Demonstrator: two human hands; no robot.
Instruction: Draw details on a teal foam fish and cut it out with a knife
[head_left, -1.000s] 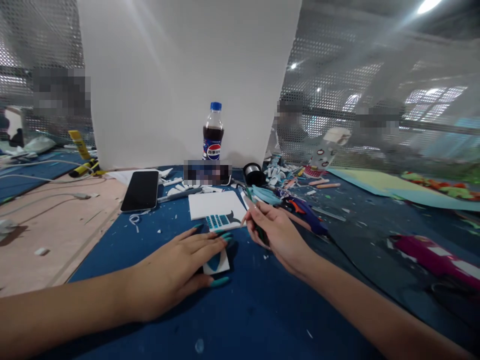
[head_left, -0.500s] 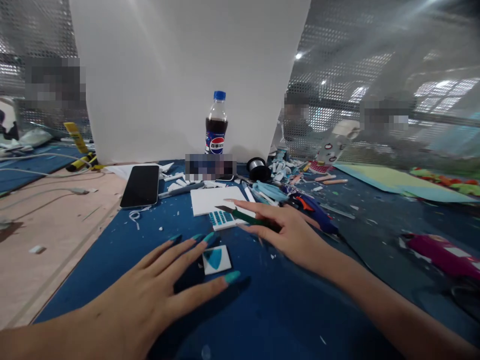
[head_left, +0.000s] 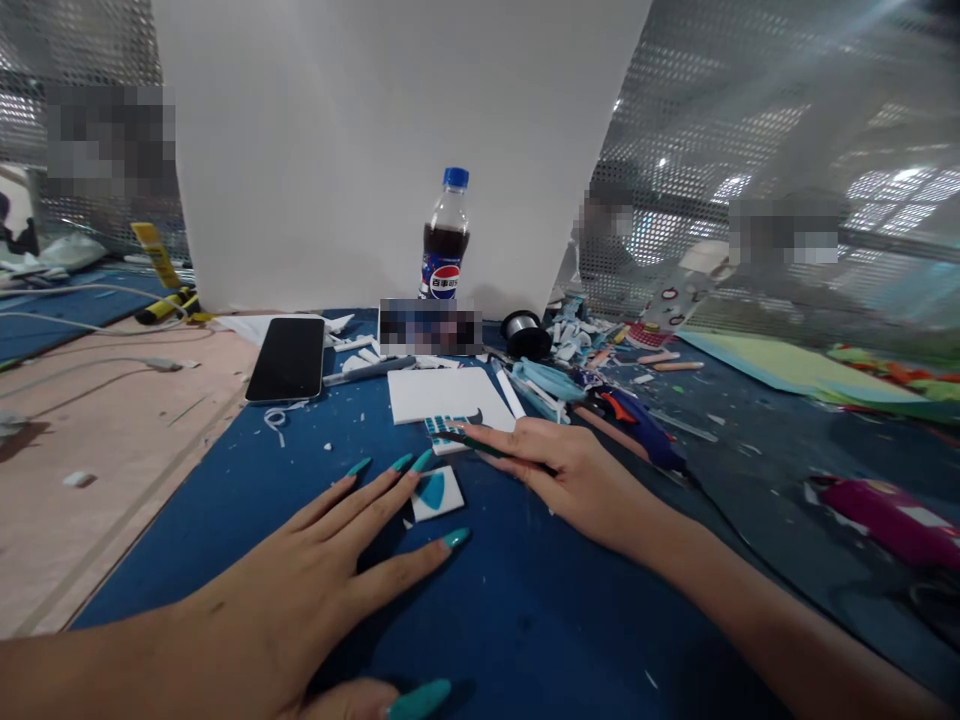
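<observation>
My left hand (head_left: 330, 560) has its fingers spread over the blue table, one fingertip beside a small white square (head_left: 450, 497) with a teal shape (head_left: 432, 491) on it. My right hand (head_left: 559, 465) pinches a dark green, thin-bladed tool (head_left: 499, 452). The tool's tip lies over a small white piece covered with teal strips (head_left: 444, 427). Behind that is a larger white sheet (head_left: 439, 392), flat on the table. A dark curved bit (head_left: 477, 416) shows at the strips' right edge.
A black phone (head_left: 286, 360) lies at the left. Further back stand a cola bottle (head_left: 446, 240) and a wire spool (head_left: 523, 335). White scraps (head_left: 581, 335), a blue glue gun (head_left: 637, 425) and a magenta tool (head_left: 885, 515) lie to the right.
My right hand has lowered, and the tool has tilted flatter over the teal strips. My left hand has shifted slightly, and its thumb now shows at the bottom. The view has moved a little.
</observation>
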